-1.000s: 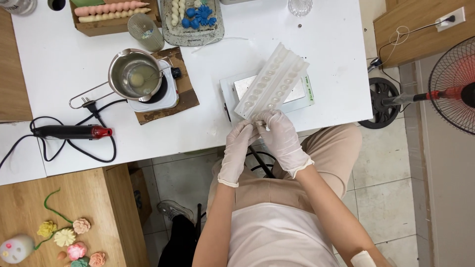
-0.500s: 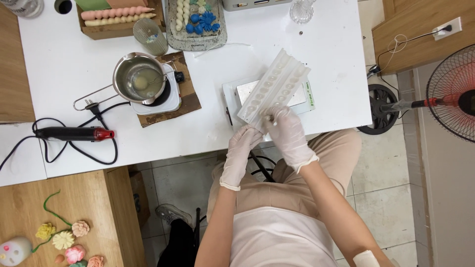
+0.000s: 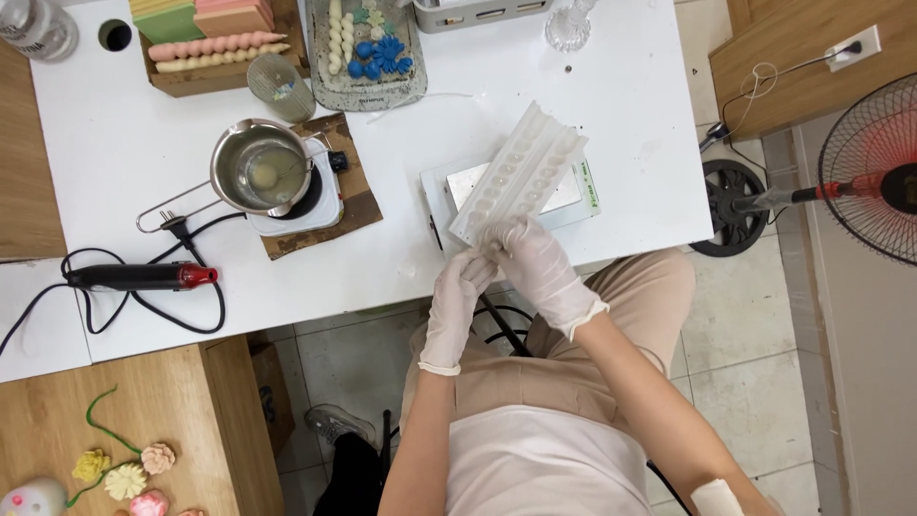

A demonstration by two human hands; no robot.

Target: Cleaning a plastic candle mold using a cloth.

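Observation:
A long white silicone mould with rows of rounded cavities lies slanted across a small white scale on the white table. My right hand, in a white glove, pinches the mould's near end. My left hand, also gloved, meets it at the same corner, fingertips closed on the mould's edge. Both hands hover at the table's front edge above my lap.
A steel pot with pale liquid sits on a small hot plate. A red-tipped black heat tool lies at the left with its cord. Trays of twisted candles and blue shapes stand behind. A fan stands at the right.
The view has shifted slightly. Both hands stay at the mould's near end, my left hand drawn closer to the right.

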